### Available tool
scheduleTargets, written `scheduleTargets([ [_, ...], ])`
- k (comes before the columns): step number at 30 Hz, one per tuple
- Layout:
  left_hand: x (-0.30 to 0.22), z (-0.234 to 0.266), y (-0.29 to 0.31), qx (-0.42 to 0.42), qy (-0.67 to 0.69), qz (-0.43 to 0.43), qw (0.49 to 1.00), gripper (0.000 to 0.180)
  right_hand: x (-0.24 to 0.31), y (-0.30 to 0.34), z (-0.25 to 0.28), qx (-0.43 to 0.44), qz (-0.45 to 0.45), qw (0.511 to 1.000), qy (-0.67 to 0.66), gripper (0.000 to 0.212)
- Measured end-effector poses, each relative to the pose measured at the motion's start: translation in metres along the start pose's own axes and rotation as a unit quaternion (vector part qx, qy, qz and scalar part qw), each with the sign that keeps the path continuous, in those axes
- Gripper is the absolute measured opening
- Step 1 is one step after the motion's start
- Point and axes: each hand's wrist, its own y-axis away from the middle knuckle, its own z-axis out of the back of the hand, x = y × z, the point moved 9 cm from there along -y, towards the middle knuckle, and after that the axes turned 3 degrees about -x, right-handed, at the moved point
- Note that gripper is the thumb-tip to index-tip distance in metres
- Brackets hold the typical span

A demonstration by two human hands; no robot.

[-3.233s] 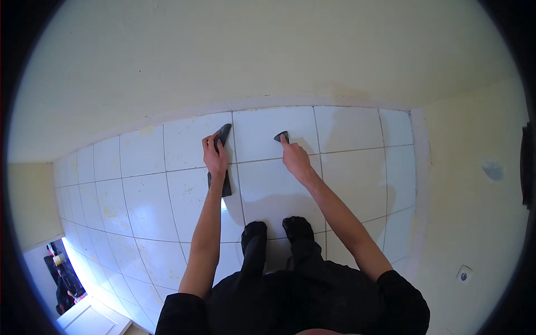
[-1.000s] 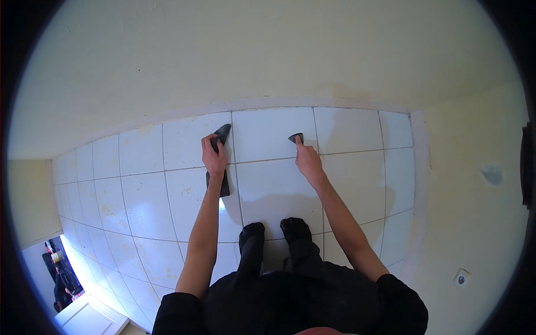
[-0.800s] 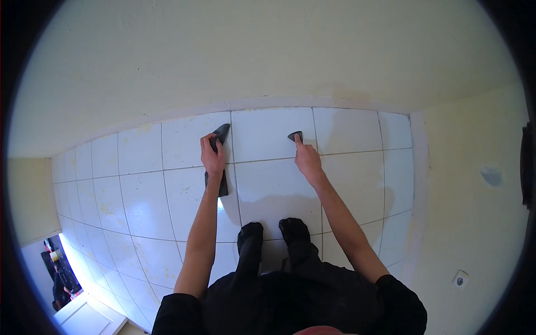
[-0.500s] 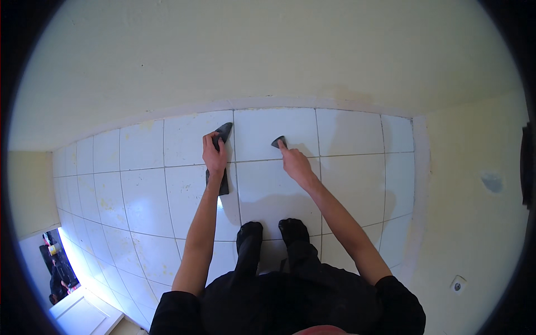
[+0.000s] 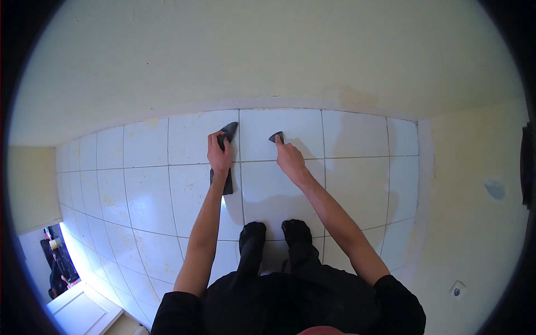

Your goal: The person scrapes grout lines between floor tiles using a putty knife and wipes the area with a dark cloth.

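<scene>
My left hand is closed around a dark handheld vacuum, whose tapered nozzle points away from me over the white floor tiles. The vacuum's body runs back under my wrist, and part of it is hidden there. To its right, my right hand grips a small dark fan-shaped scraper, with a finger extended along it. The scraper's wide edge faces left and away from me against a tile; its handle is hidden in my hand.
A cream wall rises beyond the tiles, and another wall with a socket stands on the right. Yellowish stains mark tiles to the left. My dark-socked feet are close behind my hands. A white door panel lies lower left.
My right hand has shifted the scraper a little to the left across the tile. My left hand keeps the vacuum at nearly the same spot. The whole view has drifted slightly.
</scene>
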Motion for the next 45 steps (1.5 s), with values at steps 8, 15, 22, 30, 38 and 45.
scheduleTargets([
  [8,-0.0019,0.0012,-0.0028,-0.001,0.005,-0.006,1.0,0.022,0.0001,-0.003,-0.0013,0.004,-0.011,1.0,0.0,0.051],
  [15,-0.0029,0.0006,-0.0022,-0.007,0.004,-0.013,1.0,0.023,-0.0001,-0.0051,0.0004,0.005,-0.002,1.0,-0.002,0.05],
  [22,-0.0021,0.0008,-0.001,-0.005,0.0,-0.006,1.0,0.022,0.0028,-0.0033,-0.0013,0.004,-0.012,1.0,0.001,0.049],
  [30,-0.0029,0.0015,-0.0017,-0.002,0.0,0.001,1.0,0.022,0.0018,-0.0062,0.0007,0.011,-0.002,1.0,0.007,0.048],
  [38,-0.0014,0.0002,0.0001,0.001,-0.008,0.0,1.0,0.023,0.0026,-0.0051,0.0001,-0.002,-0.004,1.0,0.004,0.047],
  [45,-0.0024,0.0012,0.0004,-0.002,-0.007,-0.004,1.0,0.022,0.0052,-0.0058,0.0042,0.007,-0.003,1.0,0.007,0.047],
])
